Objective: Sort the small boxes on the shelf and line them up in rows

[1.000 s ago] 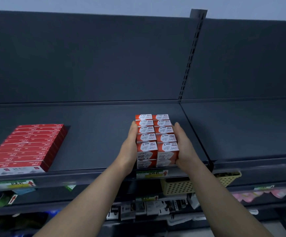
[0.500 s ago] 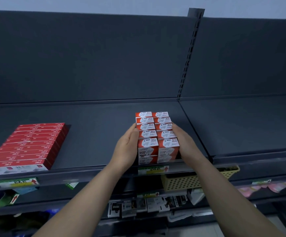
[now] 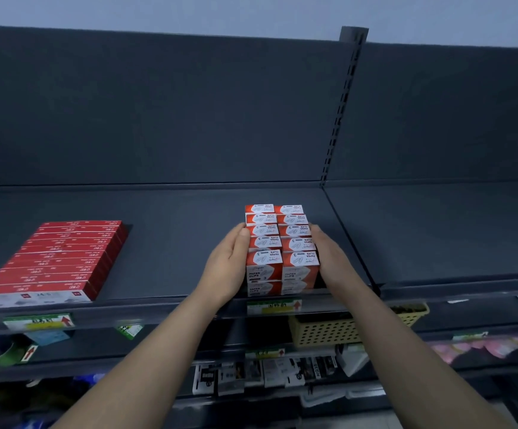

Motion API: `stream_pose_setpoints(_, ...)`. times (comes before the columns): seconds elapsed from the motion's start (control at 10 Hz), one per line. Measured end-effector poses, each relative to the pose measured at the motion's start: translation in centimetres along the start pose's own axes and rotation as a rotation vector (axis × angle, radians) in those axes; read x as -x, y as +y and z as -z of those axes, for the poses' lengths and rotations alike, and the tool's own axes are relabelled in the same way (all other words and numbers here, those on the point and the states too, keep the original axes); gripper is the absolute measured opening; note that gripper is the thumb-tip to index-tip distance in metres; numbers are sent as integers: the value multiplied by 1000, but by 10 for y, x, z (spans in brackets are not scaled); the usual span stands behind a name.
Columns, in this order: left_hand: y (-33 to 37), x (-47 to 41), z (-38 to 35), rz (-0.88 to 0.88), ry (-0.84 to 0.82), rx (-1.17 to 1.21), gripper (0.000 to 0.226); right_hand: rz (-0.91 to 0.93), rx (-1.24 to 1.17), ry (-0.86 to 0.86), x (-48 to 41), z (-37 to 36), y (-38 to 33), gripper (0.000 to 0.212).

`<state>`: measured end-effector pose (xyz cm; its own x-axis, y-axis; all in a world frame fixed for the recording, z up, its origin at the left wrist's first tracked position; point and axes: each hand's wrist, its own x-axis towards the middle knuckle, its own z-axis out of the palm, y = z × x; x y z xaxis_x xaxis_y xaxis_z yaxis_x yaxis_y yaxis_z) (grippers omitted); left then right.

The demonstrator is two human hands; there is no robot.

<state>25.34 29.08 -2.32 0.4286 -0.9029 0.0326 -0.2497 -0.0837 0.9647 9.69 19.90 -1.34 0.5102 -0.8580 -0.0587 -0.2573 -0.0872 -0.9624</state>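
Grey shelf [image 3: 174, 243] holds flat red boxes [image 3: 56, 261] at left and, by its front edge, paper clip boxes [image 3: 281, 252] in two rows. Flat-fingered, the left hand [image 3: 228, 267] and right hand [image 3: 329, 261] still press the block's sides; unmoved, it looks squared.

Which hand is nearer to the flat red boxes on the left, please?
Left. The left hand lies right of the flat red boxes, against the small boxes; the right hand lies beyond those, farther right.

Paper-clip boxes [image 3: 281, 247] on shelf [image 3: 174, 243], flat boxes [image 3: 56, 261] well left.
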Motion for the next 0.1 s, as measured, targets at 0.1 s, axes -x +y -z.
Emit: stream_pose_setpoints(0.1,5,-1,2,-4,86,-91,35,-14,35,20,0,7,-3,38)
